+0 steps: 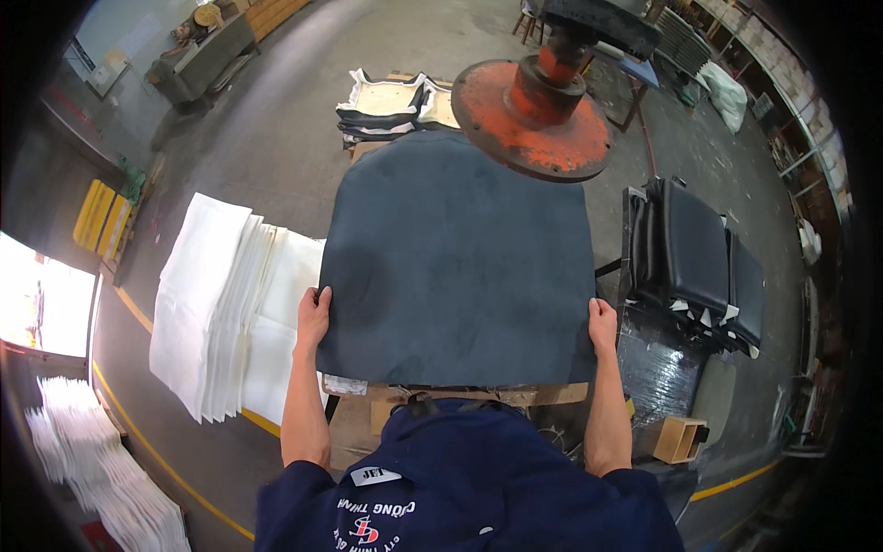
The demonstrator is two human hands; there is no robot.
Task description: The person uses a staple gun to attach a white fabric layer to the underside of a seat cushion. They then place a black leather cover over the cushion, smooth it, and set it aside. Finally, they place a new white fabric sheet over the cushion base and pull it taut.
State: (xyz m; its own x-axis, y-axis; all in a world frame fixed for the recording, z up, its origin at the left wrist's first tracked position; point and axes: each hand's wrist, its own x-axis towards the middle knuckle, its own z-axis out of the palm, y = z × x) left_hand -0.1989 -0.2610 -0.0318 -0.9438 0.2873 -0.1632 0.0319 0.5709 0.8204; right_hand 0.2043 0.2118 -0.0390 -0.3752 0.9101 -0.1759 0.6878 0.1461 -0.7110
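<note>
A large dark blue-grey padded panel (460,267), rounded at its far side, lies flat in front of me on a work stand (543,396). My left hand (314,316) grips the panel's left edge near its front corner, thumb on top. On the opposite edge, my right hand (602,324) is closed on the rim in the same way. The fingers of both hands are partly hidden beneath the panel. Over its far right part hangs a round orange-red press plate (533,120) on a thick shaft, apart from the panel's surface.
A stack of white sheets (207,304) stands at my left, with more white sheets (101,469) farther down. Black upholstered cushions (690,244) are piled on the right-hand table (658,368), near a small wooden box (679,440). Black-and-white covered pieces (386,97) lie beyond the panel.
</note>
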